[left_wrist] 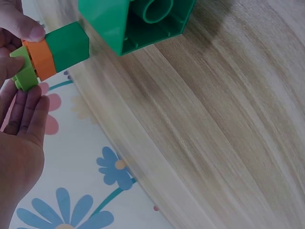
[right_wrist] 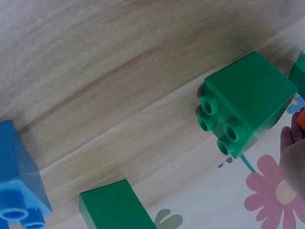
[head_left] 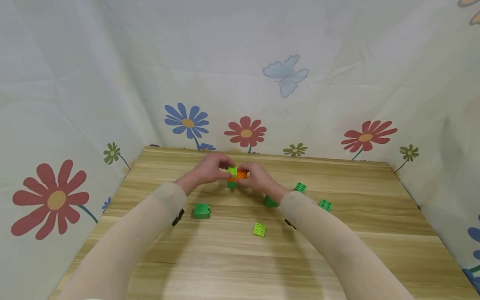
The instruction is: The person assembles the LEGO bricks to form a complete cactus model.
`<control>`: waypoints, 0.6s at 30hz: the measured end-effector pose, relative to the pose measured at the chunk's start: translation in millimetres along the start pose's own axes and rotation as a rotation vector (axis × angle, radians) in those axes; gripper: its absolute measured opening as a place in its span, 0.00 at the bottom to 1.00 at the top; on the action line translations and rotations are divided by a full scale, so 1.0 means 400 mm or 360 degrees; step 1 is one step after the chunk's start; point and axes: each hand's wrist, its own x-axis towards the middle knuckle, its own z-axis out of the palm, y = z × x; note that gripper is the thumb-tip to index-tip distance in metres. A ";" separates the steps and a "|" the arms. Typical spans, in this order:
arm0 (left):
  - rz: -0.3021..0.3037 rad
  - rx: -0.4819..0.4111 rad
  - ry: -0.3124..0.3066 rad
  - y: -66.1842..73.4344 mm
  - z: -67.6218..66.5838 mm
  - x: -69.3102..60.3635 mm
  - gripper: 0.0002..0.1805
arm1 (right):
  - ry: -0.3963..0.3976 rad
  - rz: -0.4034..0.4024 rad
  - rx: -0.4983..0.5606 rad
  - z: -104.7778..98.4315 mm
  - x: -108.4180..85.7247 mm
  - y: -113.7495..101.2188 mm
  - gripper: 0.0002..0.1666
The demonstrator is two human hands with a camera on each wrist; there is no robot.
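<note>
A small stack stands at the back of the table: a green brick [head_left: 232,184] at the bottom, an orange brick [head_left: 242,175] on it, and a lime brick [head_left: 232,170] on top. My left hand [head_left: 213,168] pinches the lime brick between thumb and fingers. From the other side my right hand [head_left: 256,176] holds the orange brick. The left wrist view shows the stack from close by, with the lime brick [left_wrist: 25,71] against the orange brick [left_wrist: 43,59]. Only part of the right hand [right_wrist: 294,155] appears at the right wrist view's edge.
Nearer on the table lie a green block [head_left: 201,211] and a flat lime brick [head_left: 259,229]. More green bricks [head_left: 300,187] are by my right forearm, some partly covered. A blue brick [right_wrist: 21,176] shows in the right wrist view. Behind the table hangs a flowered cloth [head_left: 225,75].
</note>
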 end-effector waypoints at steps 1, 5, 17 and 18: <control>-0.0004 -0.0002 -0.0004 -0.001 0.001 0.001 0.17 | 0.0002 -0.0004 -0.0005 0.000 0.000 0.000 0.19; -0.0020 -0.0007 -0.0005 -0.003 0.002 0.003 0.17 | 0.0001 -0.0003 -0.0009 0.000 -0.001 -0.002 0.19; -0.0068 -0.0010 0.0023 -0.011 0.012 -0.004 0.19 | -0.0009 0.0052 0.0047 0.002 -0.001 0.000 0.22; -0.0066 -0.0016 0.0029 -0.012 0.014 -0.004 0.19 | -0.0005 0.0051 0.0054 0.001 -0.001 0.001 0.22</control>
